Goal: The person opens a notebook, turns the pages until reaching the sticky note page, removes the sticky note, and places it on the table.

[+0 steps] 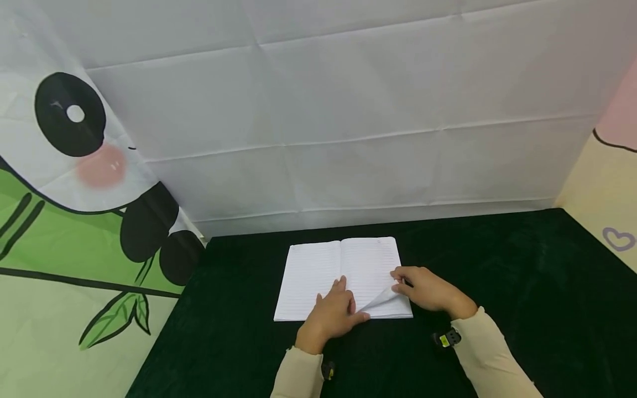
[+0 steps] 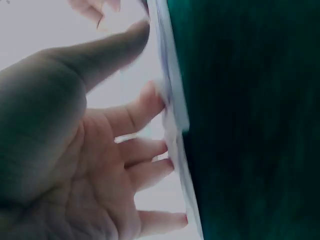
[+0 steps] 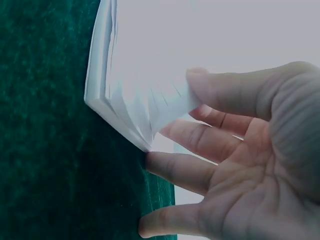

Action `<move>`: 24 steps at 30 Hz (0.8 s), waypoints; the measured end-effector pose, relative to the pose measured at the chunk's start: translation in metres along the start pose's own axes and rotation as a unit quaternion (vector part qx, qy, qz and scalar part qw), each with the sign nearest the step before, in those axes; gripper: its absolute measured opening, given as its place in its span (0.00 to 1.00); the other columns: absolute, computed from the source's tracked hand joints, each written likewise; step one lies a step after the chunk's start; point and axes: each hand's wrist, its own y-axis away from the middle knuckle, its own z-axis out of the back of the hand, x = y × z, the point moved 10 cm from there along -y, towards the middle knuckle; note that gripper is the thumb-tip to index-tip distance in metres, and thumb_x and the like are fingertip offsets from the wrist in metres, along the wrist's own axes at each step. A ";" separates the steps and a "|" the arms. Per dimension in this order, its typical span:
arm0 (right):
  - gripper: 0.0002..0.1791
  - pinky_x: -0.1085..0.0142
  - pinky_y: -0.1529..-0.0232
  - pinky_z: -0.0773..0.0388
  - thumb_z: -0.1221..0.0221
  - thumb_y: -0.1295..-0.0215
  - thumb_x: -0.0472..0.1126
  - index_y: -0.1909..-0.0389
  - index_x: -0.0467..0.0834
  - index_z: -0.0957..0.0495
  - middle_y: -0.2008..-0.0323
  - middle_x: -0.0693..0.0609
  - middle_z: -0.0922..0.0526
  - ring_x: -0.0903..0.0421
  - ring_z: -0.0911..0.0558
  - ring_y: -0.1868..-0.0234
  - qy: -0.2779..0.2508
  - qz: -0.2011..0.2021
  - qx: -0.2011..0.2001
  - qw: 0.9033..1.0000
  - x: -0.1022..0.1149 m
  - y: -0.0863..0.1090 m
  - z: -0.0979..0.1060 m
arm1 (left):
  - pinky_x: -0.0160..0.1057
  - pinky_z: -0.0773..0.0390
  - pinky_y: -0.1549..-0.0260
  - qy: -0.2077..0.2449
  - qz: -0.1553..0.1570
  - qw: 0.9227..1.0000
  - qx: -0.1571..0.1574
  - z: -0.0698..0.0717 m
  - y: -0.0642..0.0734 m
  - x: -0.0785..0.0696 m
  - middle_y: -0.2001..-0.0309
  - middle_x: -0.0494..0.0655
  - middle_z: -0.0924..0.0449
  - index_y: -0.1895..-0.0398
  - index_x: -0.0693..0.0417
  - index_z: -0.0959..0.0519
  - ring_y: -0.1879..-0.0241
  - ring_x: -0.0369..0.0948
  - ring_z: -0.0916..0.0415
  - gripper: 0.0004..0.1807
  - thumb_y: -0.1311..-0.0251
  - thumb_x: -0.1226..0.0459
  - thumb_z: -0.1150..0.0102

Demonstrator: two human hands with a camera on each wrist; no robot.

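An open notebook (image 1: pixel 313 276) with white lined pages lies on the dark green cloth. My left hand (image 1: pixel 330 312) rests on it near the fold, its fingers spread and the thumb at the lower edge. In the left wrist view the left hand's fingers (image 2: pixel 145 102) reach out fairly straight over the paper. At the lower right corner my right hand (image 1: pixel 428 288) pinches a page (image 1: pixel 380 298) and lifts it so that it curls up. The right wrist view shows the right thumb (image 3: pixel 225 90) on that page (image 3: pixel 172 102), with more leaves fanned beneath.
Dark green cloth (image 1: pixel 497 260) covers the table around the notebook. Behind it hangs a creased white sheet (image 1: pixel 348 110). A cartoon panda backdrop (image 1: pixel 99 221) stands at the left, and a cream and pink panel (image 1: pixel 604 210) at the right.
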 end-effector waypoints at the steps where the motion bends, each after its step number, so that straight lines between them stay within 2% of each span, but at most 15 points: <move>1: 0.07 0.63 0.60 0.26 0.43 0.27 0.41 0.56 0.42 0.22 0.63 0.51 0.21 0.58 0.26 0.64 -0.003 0.004 0.001 1.000 0.001 -0.001 -0.001 | 0.75 0.42 0.33 -0.005 0.002 1.000 -0.004 0.000 0.001 0.000 0.23 0.63 0.41 0.78 0.48 0.29 0.22 0.60 0.45 0.21 0.40 0.47 0.33; 4: 0.04 0.66 0.63 0.29 0.44 0.26 0.41 0.61 0.45 0.24 0.68 0.52 0.26 0.59 0.27 0.67 -0.011 0.014 0.006 1.000 0.005 -0.004 -0.004 | 0.77 0.41 0.35 -0.011 0.005 1.000 -0.010 -0.001 0.004 -0.001 0.24 0.65 0.41 0.77 0.49 0.29 0.23 0.62 0.44 0.20 0.39 0.49 0.33; 11: 0.05 0.67 0.66 0.31 0.45 0.26 0.40 0.64 0.45 0.26 0.71 0.53 0.28 0.58 0.28 0.69 -0.013 0.006 0.001 1.000 0.006 -0.003 -0.002 | 0.78 0.41 0.37 -0.012 -0.003 1.000 -0.027 0.002 0.006 -0.005 0.25 0.66 0.38 0.76 0.49 0.27 0.24 0.63 0.42 0.14 0.35 0.58 0.38; 15: 0.05 0.67 0.67 0.31 0.43 0.28 0.41 0.63 0.45 0.27 0.71 0.52 0.28 0.58 0.29 0.69 -0.013 -0.001 -0.004 1.000 0.004 -0.002 -0.002 | 0.79 0.38 0.39 -0.017 -0.013 0.999 -0.046 0.003 0.006 -0.007 0.27 0.67 0.36 0.77 0.51 0.26 0.26 0.65 0.39 0.11 0.36 0.63 0.41; 18: 0.09 0.64 0.63 0.27 0.38 0.31 0.43 0.57 0.44 0.26 0.66 0.51 0.24 0.57 0.27 0.66 -0.011 -0.007 -0.012 1.000 0.002 0.000 -0.002 | 0.79 0.37 0.41 -0.016 -0.013 0.998 -0.059 0.003 0.006 -0.008 0.28 0.67 0.34 0.80 0.51 0.27 0.28 0.66 0.37 0.12 0.38 0.64 0.42; 21: 0.21 0.55 0.53 0.20 0.33 0.36 0.45 0.47 0.41 0.26 0.53 0.43 0.19 0.53 0.22 0.57 -0.001 -0.015 -0.023 1.000 0.001 0.003 -0.001 | 0.78 0.35 0.41 -0.018 -0.009 0.998 -0.067 0.005 0.004 -0.008 0.29 0.66 0.32 0.82 0.51 0.28 0.29 0.65 0.35 0.14 0.39 0.63 0.41; 24: 0.36 0.44 0.40 0.23 0.29 0.41 0.46 0.34 0.39 0.32 0.38 0.34 0.23 0.44 0.20 0.44 0.004 -0.036 -0.033 0.999 0.000 0.006 0.001 | 0.76 0.34 0.40 -0.021 -0.007 0.997 -0.070 0.007 0.003 -0.009 0.29 0.65 0.31 0.83 0.51 0.28 0.29 0.64 0.34 0.15 0.39 0.63 0.40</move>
